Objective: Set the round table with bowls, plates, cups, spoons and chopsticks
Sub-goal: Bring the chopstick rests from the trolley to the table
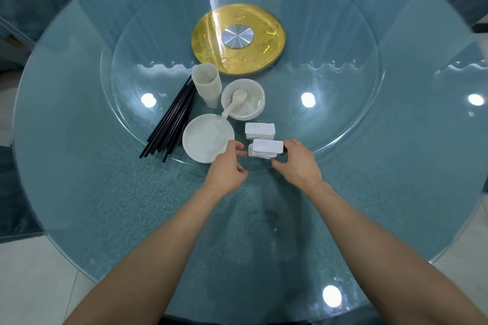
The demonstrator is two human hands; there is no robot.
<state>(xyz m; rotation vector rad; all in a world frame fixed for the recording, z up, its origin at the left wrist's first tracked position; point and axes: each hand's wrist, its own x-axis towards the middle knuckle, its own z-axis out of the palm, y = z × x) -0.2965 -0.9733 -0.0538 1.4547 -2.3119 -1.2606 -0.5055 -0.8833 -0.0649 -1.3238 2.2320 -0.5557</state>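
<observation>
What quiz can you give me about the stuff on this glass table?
1. True or false: the white ceramic spoon rests in the round white bowl.
2. What lies left of the round white plates? A thin black chopsticks, B tall white cups, C gold disc.
3. Fill in: the right hand grips the ____ stack of white rectangular rests.
Key: 1 true; 2 A; 3 nearer.

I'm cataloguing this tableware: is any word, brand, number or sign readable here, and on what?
None can be read.
Gold disc: raised marks, too blurred and glared to read.
Cups, bowl, plate, white rests: no lettering shows.
</observation>
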